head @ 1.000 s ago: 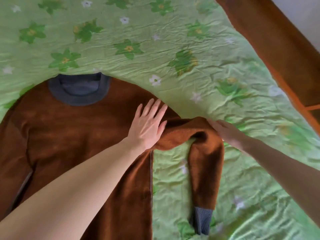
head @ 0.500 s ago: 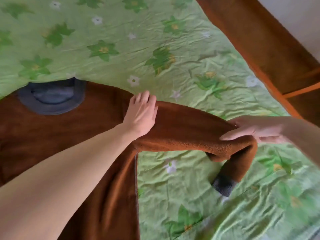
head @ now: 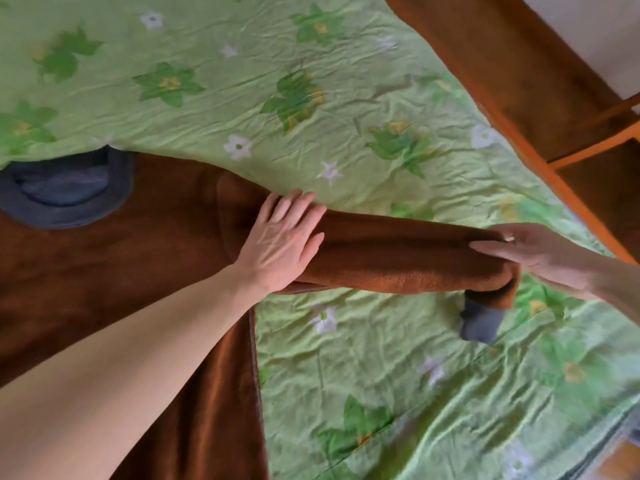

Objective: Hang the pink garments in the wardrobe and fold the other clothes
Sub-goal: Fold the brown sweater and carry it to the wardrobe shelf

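A brown fleece sweater (head: 138, 271) with a grey collar (head: 65, 188) lies flat on the green flowered bedsheet (head: 346, 98). Its right sleeve (head: 398, 258) is stretched out sideways to the right. My left hand (head: 284, 247) presses flat, fingers straight, on the sleeve where it joins the shoulder. My right hand (head: 540, 258) holds the far end of the sleeve, fingers over the top, with the fabric bent under it. The grey cuff (head: 481, 322) hangs down from that bend onto the sheet. No pink garment is in view.
The brown wooden bed frame (head: 519, 81) runs diagonally along the upper right, with an orange edge and crossbar (head: 595, 147). The sheet's lower right edge drops off near the floor (head: 623, 459). Wrinkled sheet surrounds the sweater above and to the right.
My right hand has drawn the sleeve out to the right, from a downward hang to nearly straight. My left hand slid from the chest to the shoulder seam. The view shifted right.
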{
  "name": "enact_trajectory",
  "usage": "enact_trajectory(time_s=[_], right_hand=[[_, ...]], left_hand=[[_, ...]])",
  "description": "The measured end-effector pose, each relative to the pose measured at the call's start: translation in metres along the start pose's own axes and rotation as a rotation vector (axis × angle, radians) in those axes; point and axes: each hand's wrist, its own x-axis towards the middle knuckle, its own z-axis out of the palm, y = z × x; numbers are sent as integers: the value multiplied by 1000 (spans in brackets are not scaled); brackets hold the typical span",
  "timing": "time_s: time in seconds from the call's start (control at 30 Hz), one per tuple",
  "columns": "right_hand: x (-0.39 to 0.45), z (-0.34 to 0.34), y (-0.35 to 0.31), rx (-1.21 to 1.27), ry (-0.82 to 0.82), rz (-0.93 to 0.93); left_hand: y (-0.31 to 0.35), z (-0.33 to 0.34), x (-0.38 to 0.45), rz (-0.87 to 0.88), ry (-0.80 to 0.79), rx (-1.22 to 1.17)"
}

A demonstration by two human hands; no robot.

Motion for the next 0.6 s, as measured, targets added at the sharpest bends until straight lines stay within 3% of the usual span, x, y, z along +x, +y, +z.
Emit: enact_trajectory(time_s=[0.07, 0.2, 0.27, 0.43, 0.53, 0.6], right_hand=[[3, -3, -5, 61, 134, -4], [14, -6, 4, -588, 334, 14], [17, -11, 25, -664, 297, 88], [3, -20, 72, -349, 166, 121], [-8, -21, 74, -171, 271, 100], [-14, -29, 64, 91, 251, 115]], left_hand=[[8, 3, -1, 17, -13, -8], [18, 3, -4, -9, 33, -29], [23, 4, -8, 18, 20, -30], [28, 21, -25, 11, -205, -41], [31, 23, -29, -18, -222, -49], [34, 22, -27, -44, -207, -75]])
